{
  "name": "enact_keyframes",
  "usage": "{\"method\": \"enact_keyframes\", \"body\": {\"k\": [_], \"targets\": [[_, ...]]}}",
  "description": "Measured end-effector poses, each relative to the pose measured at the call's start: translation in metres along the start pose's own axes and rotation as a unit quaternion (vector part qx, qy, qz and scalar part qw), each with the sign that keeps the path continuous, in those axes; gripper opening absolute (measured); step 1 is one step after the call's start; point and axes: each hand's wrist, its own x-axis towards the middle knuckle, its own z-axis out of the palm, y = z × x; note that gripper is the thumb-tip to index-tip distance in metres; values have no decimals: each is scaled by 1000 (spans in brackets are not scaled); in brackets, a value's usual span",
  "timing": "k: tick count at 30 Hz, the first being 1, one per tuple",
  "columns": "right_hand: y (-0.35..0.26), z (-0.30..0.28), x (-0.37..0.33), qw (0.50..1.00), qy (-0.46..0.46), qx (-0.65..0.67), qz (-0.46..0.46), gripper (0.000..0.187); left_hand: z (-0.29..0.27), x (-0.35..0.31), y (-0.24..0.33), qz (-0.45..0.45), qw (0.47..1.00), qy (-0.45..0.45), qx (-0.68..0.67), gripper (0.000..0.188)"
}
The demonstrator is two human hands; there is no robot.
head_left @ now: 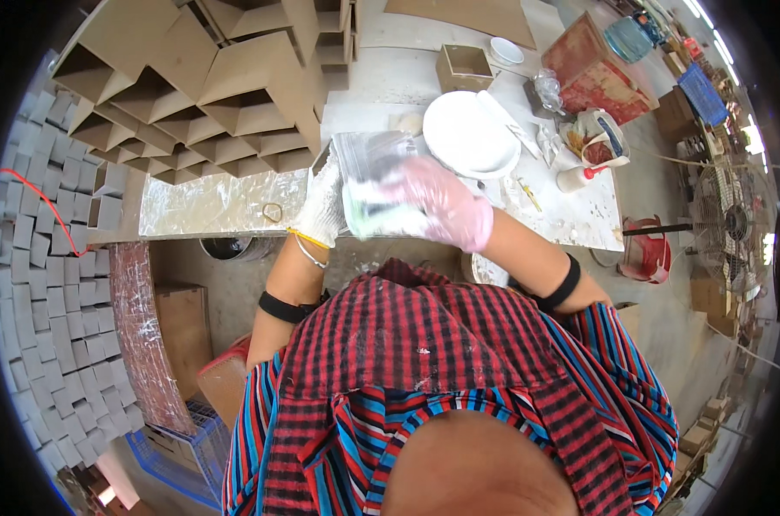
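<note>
My left hand (323, 205), in a white knitted glove with a yellow cuff, grips the left edge of a grey open box (374, 153) at the table's front edge. Over the near part of this box is my right hand (448, 205), in a thin pink glove and smeared by motion. Its fingertips are too blurred to show whether they hold anything. A pale green and white patch lies under them, also blurred. Close by on the right stands a white round plate or basin (469, 138) with white stuff in it, and a long white scraper-like strip (506, 125) rests across its rim.
Stacked open cardboard boxes (252, 77) fill the table's left back. A small cardboard box (464, 67), a white bowl (505, 50), a glue bottle (577, 178) and a bag (598, 138) stand to the right. A fan (734, 219) is far right; grey boxes (50, 301) pile up left.
</note>
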Motion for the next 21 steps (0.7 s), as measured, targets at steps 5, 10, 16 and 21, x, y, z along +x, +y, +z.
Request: {"method": "enact_keyframes", "body": {"k": [5,10,16,21], "targets": [[12,-8,11,988,-62,108,88,32,13,9,17,-66,971,130,191,42],[18,-12,28,997,55,-29,44,37,36,-4,27,40,993,37,108,36],[-6,14,-24,997,-58,34,29,42,27,-1,20,-76,977,193,-45,49],[17,-5,10,994,37,1,103,40,2,10,18,68,955,-42,285,47]]}}
